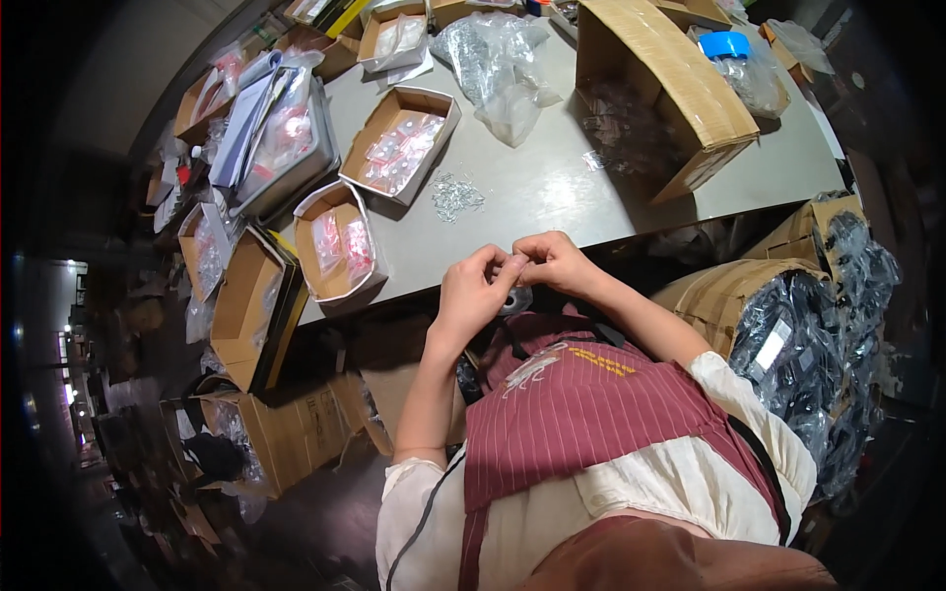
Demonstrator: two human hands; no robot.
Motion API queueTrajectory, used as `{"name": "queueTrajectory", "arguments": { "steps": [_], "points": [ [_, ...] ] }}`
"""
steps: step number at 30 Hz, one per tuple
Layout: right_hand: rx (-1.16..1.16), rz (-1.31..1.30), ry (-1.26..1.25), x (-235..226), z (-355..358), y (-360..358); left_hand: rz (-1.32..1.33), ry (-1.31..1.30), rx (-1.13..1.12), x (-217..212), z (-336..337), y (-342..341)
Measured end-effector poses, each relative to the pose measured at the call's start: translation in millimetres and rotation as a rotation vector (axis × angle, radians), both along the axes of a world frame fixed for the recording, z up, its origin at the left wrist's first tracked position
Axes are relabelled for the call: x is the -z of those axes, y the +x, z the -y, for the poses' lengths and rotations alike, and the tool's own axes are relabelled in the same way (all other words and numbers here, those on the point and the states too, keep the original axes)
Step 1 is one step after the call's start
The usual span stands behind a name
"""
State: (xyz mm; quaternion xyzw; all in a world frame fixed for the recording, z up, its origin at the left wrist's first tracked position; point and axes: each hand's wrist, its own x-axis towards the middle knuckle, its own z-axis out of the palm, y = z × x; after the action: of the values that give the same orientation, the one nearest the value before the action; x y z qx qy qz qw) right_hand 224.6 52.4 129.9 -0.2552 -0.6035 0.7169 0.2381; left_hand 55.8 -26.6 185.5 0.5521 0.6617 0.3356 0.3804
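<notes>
Two hands meet at the near edge of the table [557, 192]!

And here we are, close in: a maroon apron [591, 404] with pale stripes, worn over a cream shirt [641, 483], both forearms reaching forward. The left hand [471, 295] and the right hand [557, 264] come together just short of the table, fingers [490, 257] bunched tip to tip with barely a gap. What's pinched in there? Cannot tell from here; the knuckles cover it. Right below those fingertips sits a grey round piece [514, 299], partly hidden, and whether either hand grips it cannot be made out.

Off to the right, beside the table, a brown carton [705, 294] brims with dark parts [783, 340] in clear plastic. Over to the left, lower down, there's another open carton [301, 438].

Onto the tabletop! A loose pile [456, 197] of small shiny metal pieces lies just beyond the hands. Left of it, a small box [340, 200] holds pink-and-clear bags, and a longer box [414, 101] behind it carries more of the same. Further out, a grey tub [301, 177] stands stuffed with papers and plastic, a clear bag [493, 59] slumps mid-table, and a big carton [680, 69] gapes open on the right, a blue-lidded jar [724, 45] just behind it.
</notes>
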Motion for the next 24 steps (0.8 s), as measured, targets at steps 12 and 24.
{"name": "queueTrajectory", "arguments": {
  "steps": [12, 24],
  "points": [
    [-0.071, -0.056, -0.407, -12, 1, 2, 0.445, -0.024, -0.018, 8, 11, -9],
    [-0.041, -0.056, -0.356, -17, 13, -3, 0.656, 0.073, -0.142, 35, 24, 2]
  ]
}}
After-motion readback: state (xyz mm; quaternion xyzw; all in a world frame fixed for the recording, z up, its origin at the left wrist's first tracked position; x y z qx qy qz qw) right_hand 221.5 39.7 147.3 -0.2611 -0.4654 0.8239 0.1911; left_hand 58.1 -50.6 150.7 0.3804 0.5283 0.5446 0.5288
